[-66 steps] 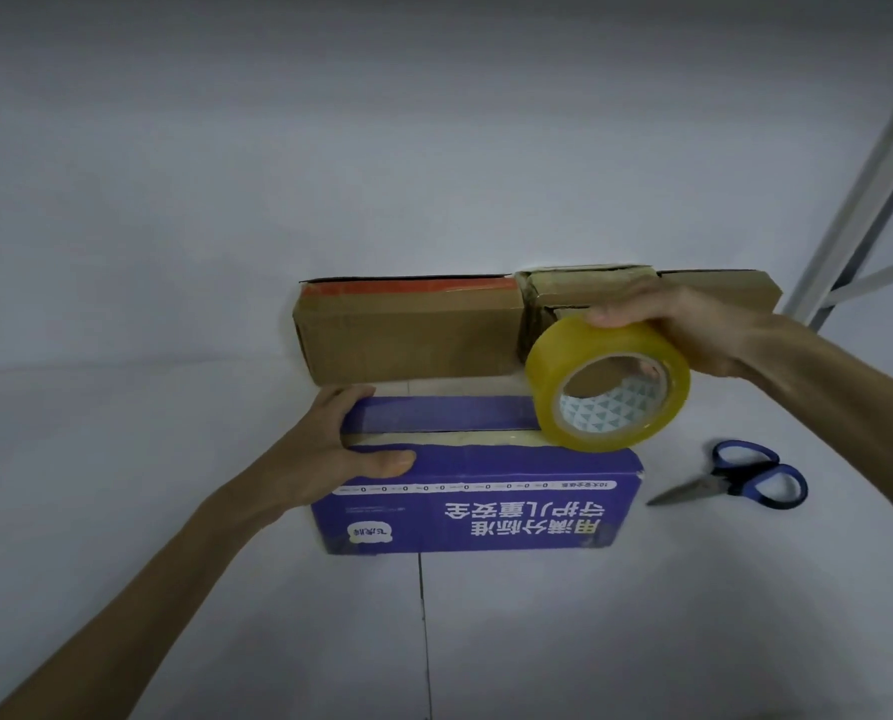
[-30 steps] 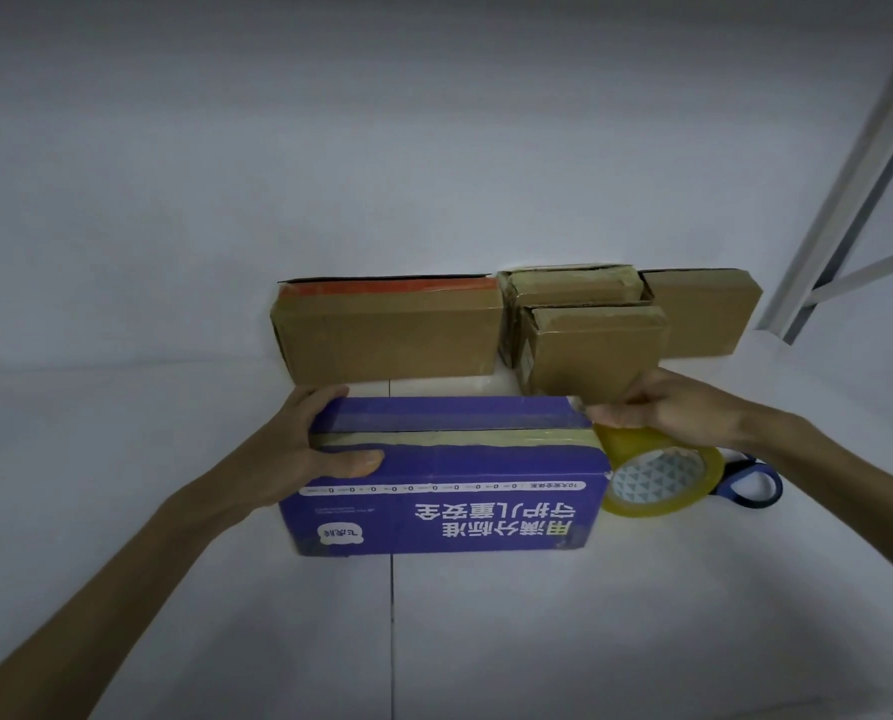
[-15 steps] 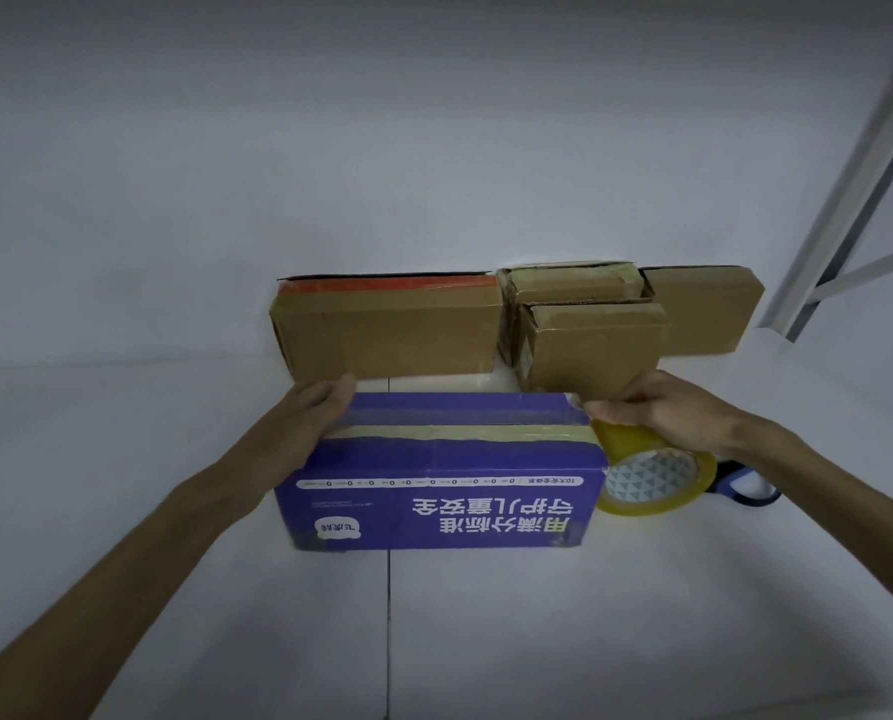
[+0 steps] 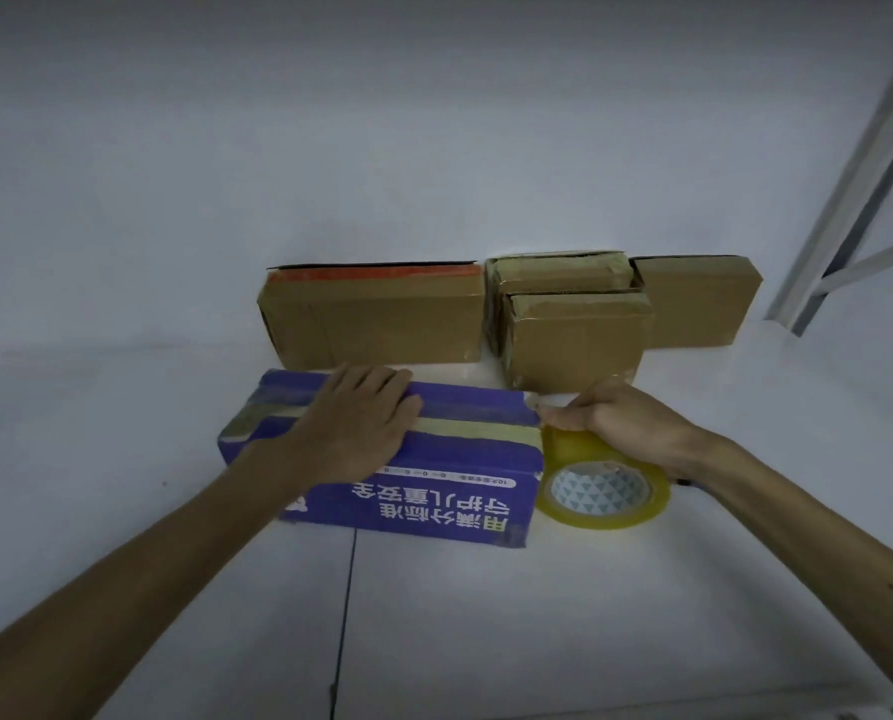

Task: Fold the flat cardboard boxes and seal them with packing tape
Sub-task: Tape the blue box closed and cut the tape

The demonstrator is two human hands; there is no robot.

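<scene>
Head view: we're mid-seal on the purple box (image 4: 382, 459), which sits near the middle of the bench (image 4: 122, 407), just in front of the row of brown boxes at the back edge.
Left hand (image 4: 361, 423): flat and spread open, palm pressing down on the tape strip (image 4: 475, 427) running along the box top, not gripping anything.
Right hand (image 4: 621, 423): curled shut over the top of the yellow tape roll (image 4: 602, 485), which hangs just past the box's right end, touching or nearly touching that end.
Step, our guess: strip is laid along the top seam and needs running down the right end and cutting.
What could go wrong: if we yank the roll sideways, the light box could slide or the strip could lift under the palm. Slack tape may fold and stick to itself. Scissors aren't clearly in view, so tearing by hand could leave a ragged end.
Count: one purple box, four brown boxes (image 4: 376, 319) behind it as far as we can tell, one tape roll, two hands.
</scene>
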